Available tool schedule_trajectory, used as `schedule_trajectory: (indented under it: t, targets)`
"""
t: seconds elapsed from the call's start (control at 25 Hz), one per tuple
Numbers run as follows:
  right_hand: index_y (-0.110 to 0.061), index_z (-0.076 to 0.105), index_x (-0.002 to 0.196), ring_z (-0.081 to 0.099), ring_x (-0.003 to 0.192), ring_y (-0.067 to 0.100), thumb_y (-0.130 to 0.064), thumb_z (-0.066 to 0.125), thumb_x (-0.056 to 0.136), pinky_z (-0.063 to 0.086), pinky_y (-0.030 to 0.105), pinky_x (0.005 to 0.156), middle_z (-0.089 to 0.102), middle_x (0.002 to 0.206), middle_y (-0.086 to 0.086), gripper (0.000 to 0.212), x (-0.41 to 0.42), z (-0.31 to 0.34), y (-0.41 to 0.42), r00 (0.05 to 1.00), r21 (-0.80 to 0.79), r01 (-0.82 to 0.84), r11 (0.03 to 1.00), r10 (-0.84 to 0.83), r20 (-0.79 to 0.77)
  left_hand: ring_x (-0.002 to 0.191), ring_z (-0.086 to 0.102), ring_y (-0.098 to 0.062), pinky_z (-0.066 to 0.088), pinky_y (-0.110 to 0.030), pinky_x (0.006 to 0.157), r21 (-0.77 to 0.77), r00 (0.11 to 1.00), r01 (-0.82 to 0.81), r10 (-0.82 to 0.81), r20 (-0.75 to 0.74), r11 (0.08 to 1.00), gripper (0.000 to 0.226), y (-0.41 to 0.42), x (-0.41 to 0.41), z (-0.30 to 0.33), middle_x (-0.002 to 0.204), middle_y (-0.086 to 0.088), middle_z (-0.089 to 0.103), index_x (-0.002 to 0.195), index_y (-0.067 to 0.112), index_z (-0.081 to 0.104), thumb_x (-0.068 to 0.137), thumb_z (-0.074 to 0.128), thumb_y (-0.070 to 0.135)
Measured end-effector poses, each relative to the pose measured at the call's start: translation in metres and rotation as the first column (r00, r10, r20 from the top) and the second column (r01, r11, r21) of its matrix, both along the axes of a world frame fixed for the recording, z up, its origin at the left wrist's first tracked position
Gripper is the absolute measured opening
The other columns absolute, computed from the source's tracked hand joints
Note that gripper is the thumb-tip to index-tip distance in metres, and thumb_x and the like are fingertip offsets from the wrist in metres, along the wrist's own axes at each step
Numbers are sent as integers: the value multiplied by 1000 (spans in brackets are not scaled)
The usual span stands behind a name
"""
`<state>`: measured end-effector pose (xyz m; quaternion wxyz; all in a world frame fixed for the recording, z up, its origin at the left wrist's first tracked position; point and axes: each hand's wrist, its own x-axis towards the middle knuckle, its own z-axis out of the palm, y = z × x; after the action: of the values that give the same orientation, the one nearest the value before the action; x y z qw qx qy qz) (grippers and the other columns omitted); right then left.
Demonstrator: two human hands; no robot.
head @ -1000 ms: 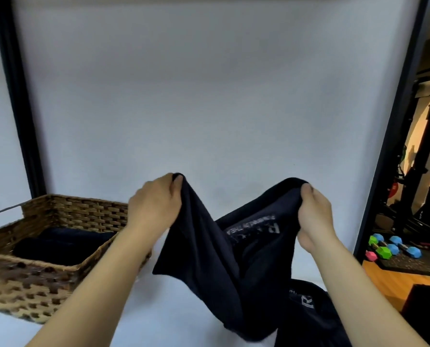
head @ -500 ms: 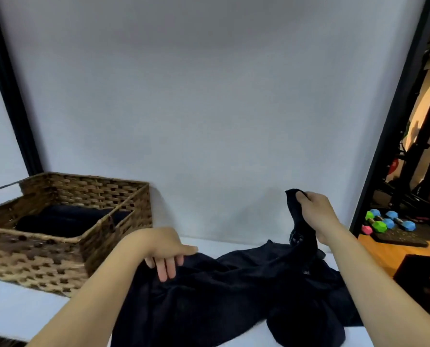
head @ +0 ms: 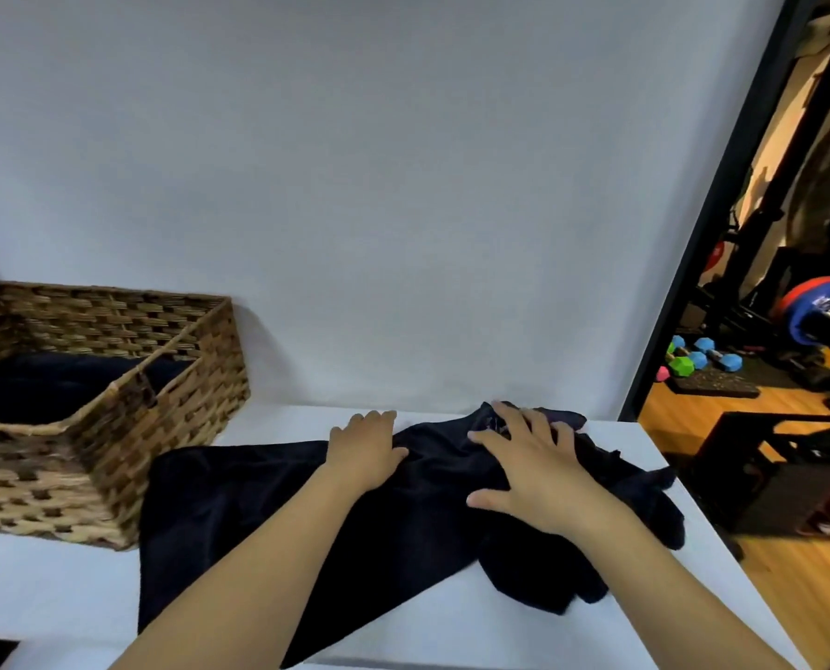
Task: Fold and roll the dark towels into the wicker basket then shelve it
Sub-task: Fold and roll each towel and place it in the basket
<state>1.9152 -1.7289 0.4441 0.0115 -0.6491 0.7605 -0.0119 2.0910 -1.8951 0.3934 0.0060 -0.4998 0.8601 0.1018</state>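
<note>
Both hands, left (head: 365,447) and right (head: 531,469), lie flat and unclenched at frame centre, pressing the dark towel (head: 239,505) spread beneath them.

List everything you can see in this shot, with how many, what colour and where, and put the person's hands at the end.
Woven wicker basket: one, brown, left on the table, against the wall.
Dark towels in the basket: number unclear, navy-black, inside the basket.
Dark towel spread on the table: one, navy-black, centre of the table, under both hands.
Bunched dark cloth: number unclear, navy-black, right end of the table.
White table: one, white, foreground.
Small hex dumbbells: several, blue, green and pink, on the floor mat at right.
Left hand: flat on the spread towel.
Right hand: fingers splayed, pressing on the dark cloth.
</note>
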Motion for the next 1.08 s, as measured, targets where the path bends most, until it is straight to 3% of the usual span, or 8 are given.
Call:
schedule_trajectory:
  t: [0.2,0.32,0.4,0.48,0.56,0.72,0.84,1.08]
  targets:
    - [-23,65,118,15,144,39,-25,63,93,3,61,116,22,159,10,26,10,-21,-11,956,87,6,996,20,-293,77,57,-20,40,-28,63,277,999,-44,43,11,960,8,4,-16,29,83,0,55,78,15,49,85,49,18]
    - [-25,66,105,26,135,34,-19,60,94,7,55,114,34,147,6,15,5,-14,-21,955,-2,-69,998,65,-289,63,48,-18,35,-27,56,457,927,-76,232,-296,886,12,6,1,67,76,-3,53,75,13,50,85,48,18]
    - [-31,65,99,29,132,29,-23,58,96,8,49,109,39,143,3,10,-6,6,-32,985,-285,-75,956,27,-169,64,44,-21,32,-29,59,499,740,-150,432,-515,853,12,3,28,104,76,-5,50,78,13,49,88,44,17]
    - [-29,69,91,44,111,30,-22,64,92,21,44,95,53,121,5,9,-10,31,-45,990,-588,-31,808,-56,-129,65,45,-24,31,-29,59,494,637,-251,527,-563,832,12,0,67,132,76,-8,51,80,13,50,89,43,16]
    - [-21,67,97,53,83,28,-17,59,95,27,37,76,61,92,2,10,5,47,-58,988,-619,34,784,-119,-96,69,50,-26,35,-28,60,492,707,-320,550,-445,810,13,5,99,147,82,-12,55,86,11,56,86,45,17]
    - [-11,39,128,55,67,21,-34,33,107,38,33,57,62,89,2,32,64,12,-71,955,-194,201,960,-148,257,82,56,-23,38,-29,66,434,839,-345,481,-256,832,20,20,124,110,103,-6,61,101,12,61,94,47,24]
    - [-8,30,146,64,102,29,-60,35,100,46,39,73,62,123,8,70,85,-18,-67,944,-24,274,961,-264,195,103,59,-23,44,-30,85,340,886,-367,437,-155,866,38,24,142,70,129,-2,61,119,12,61,101,48,42]
    - [-4,25,147,52,122,28,-89,54,70,49,38,89,44,140,12,118,78,-43,-54,895,37,428,903,-429,124,71,49,-16,41,-31,66,420,705,-382,554,-443,823,35,33,159,21,78,-3,52,75,14,51,105,47,28]
